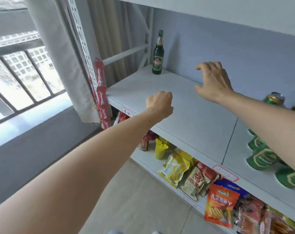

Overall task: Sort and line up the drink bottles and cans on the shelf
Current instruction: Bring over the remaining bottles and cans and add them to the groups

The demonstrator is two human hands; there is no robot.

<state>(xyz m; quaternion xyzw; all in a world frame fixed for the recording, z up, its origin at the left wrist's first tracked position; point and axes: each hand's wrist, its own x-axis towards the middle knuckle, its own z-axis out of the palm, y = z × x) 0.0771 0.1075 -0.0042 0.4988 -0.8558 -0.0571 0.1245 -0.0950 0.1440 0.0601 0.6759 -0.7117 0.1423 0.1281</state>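
Presently, head view: green beer bottle [158, 53] stands upright at upper centre, at the back of the white shelf [185, 115]; green cans [261, 157] cluster at right edge; left hand [159, 103] is curled into a fist, holding nothing; right hand [212, 81] hovers with spread, relaxed fingers, empty.

- A white shelf board [185, 115] spans the rack; a thin dark seam splits it into two panels toward the right
- One dark green beer bottle [158, 53] stands upright at the far left back corner, near the wall; it stands well apart from everything else
- Green cans [261, 157] cluster at the right end, partly hidden by a forearm; their count is unclear
- The lower shelf [150, 163] carries snack packets [219, 205]; yellow, tan and orange bags lie overlapping in a loose row
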